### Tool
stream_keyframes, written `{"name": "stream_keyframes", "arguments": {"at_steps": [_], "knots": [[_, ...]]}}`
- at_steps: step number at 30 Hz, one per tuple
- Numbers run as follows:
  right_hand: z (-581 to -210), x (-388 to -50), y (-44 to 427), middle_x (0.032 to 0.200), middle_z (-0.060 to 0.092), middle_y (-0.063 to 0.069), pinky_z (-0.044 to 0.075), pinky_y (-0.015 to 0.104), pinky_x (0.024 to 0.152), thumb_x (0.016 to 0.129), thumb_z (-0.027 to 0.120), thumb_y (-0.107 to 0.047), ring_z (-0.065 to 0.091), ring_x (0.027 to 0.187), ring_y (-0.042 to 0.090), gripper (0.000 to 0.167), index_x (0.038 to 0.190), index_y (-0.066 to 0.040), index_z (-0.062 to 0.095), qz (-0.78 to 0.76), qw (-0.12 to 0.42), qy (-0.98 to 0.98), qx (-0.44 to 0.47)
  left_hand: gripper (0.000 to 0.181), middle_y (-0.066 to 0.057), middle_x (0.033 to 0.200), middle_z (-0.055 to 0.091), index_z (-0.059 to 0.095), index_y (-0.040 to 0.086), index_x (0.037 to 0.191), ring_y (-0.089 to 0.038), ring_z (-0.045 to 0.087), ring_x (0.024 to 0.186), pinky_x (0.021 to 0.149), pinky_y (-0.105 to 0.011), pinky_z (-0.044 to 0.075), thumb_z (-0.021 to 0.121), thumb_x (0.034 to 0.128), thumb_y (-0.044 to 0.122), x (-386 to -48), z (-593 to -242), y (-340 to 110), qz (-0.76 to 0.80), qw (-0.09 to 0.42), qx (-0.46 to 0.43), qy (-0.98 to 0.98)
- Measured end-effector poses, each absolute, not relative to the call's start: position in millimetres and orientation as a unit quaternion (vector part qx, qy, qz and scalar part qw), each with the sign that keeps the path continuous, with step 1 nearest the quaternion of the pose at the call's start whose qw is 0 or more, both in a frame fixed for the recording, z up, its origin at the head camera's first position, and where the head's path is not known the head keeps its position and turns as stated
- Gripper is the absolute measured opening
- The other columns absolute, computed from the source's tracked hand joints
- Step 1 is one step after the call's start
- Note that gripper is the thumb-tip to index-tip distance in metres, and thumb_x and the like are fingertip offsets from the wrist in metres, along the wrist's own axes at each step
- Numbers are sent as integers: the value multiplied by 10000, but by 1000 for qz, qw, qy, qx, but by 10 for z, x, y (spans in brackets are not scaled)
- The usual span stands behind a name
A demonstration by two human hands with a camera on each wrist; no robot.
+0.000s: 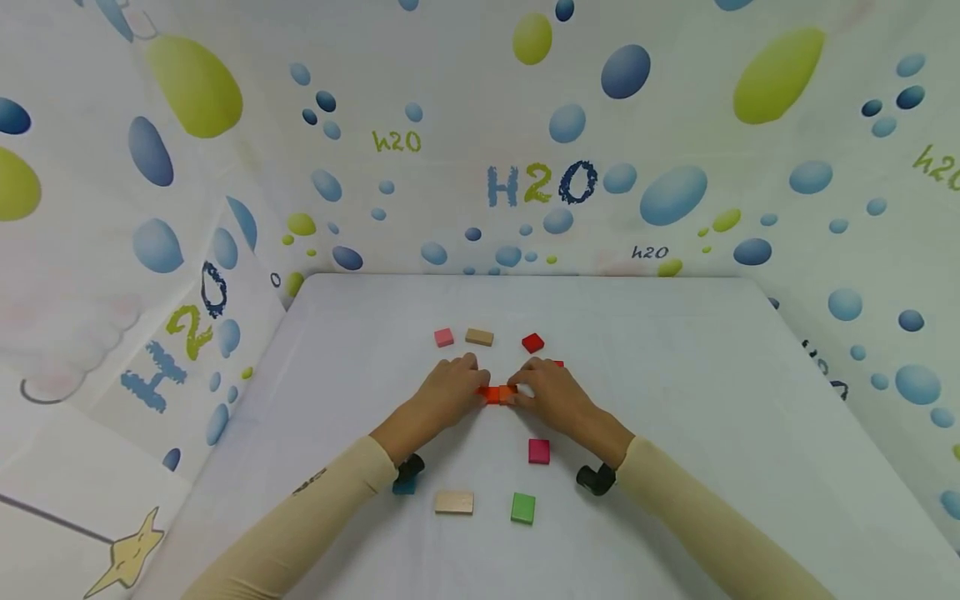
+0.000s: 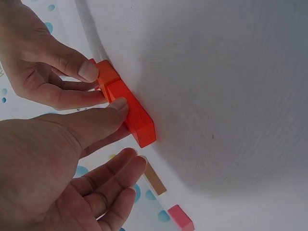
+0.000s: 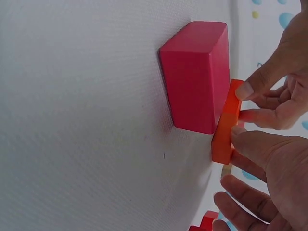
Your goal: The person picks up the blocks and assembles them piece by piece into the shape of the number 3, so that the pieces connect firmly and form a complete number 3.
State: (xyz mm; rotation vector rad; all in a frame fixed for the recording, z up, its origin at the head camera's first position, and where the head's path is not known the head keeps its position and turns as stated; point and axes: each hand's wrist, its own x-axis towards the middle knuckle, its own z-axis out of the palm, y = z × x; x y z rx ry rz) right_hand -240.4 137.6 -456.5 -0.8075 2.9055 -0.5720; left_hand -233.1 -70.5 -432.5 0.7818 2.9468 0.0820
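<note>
Both hands meet over the middle of the white table. My left hand [image 1: 448, 390] pinches a bright red-orange block [image 2: 132, 113] between thumb and finger, its other fingers loosely bent and off the block. An orange block [image 3: 224, 139] is pinched by the thumb and a finger of my right hand [image 1: 557, 398]. The two blocks stand end to end in a row on the table and appear to touch. On the near side of this row, a crimson block [image 3: 192, 82] sits large in the right wrist view.
Behind the hands lie a pink block [image 1: 444, 337], a tan block [image 1: 479, 337] and a red block [image 1: 533, 342]; another red block [image 1: 558, 363] is mostly hidden. Nearer are a pale wooden block [image 1: 454, 502], a green block [image 1: 523, 508] and a blue block [image 1: 404, 487], partly covered by the left wrist camera.
</note>
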Motion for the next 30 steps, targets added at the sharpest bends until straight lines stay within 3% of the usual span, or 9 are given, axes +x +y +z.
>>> {"name": "stream_keyframes", "arguments": {"at_steps": [30], "knots": [[-4590, -2448, 1453, 1158, 689, 45, 560, 400, 910, 940, 823, -307, 623, 1073, 208, 318, 1220, -162, 781, -204, 44, 941, -268, 216, -96, 1085, 666, 780, 122, 1162, -235, 643, 979, 889, -385, 558, 803, 959, 193, -2321, -4292, -638, 31, 43, 269, 962]]}}
